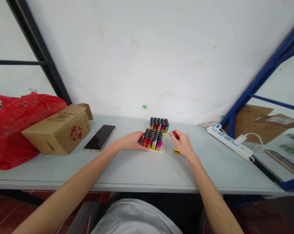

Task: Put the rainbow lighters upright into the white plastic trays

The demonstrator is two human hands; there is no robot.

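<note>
My left hand (pixel 134 141) is wrapped round the left side of a white tray (pixel 158 151), its thumb along the front edge. Upright lighters (pixel 153 139) with black tops, in red, yellow and purple, fill most of this tray in rows. A strip of bare slots shows along its right side. Between the fingers of my right hand (pixel 183 143) is a red lighter (pixel 175 135), held tilted just right of the tray. Beneath that hand a shiny yellow lighter (pixel 177 151) lies on the table, partly covered. Another block of multicoloured lighters (pixel 159 124) stands directly behind the tray.
On the grey table (pixel 142 170) a phone (pixel 100 137) lies at left, beside a cardboard box (pixel 61 130) and a red plastic bag (pixel 22 123). A white power strip (pixel 230 142) with cables runs along the right, near a blue metal frame (pixel 259 74). A wall rises behind.
</note>
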